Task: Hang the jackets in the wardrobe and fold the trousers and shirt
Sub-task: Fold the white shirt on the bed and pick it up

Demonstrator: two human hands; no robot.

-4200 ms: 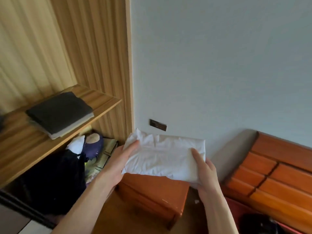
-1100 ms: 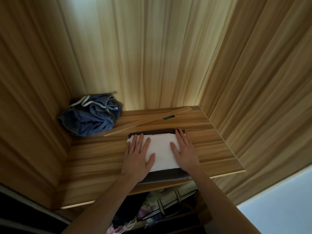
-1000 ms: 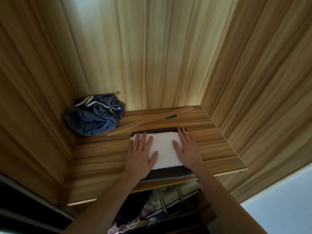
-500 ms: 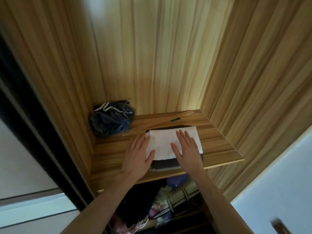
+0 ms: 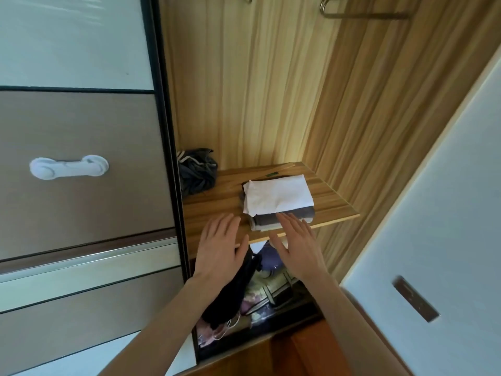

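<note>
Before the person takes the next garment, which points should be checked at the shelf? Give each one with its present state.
1. White folded shirt lies on top of the dark folded trousers: ok.
2. The pile sits fully on the wooden shelf, not over the front edge: ok.
3. Left hand holds nothing, fingers straight: ok.
4. Right hand holds nothing; whether its fingertips touch the trousers: cannot tell.
5. Shirt edges line up with the trousers below: not ok, it sits slightly askew.
6. Crumpled dark garment in the shelf's back corner is folded: not ok.
</note>
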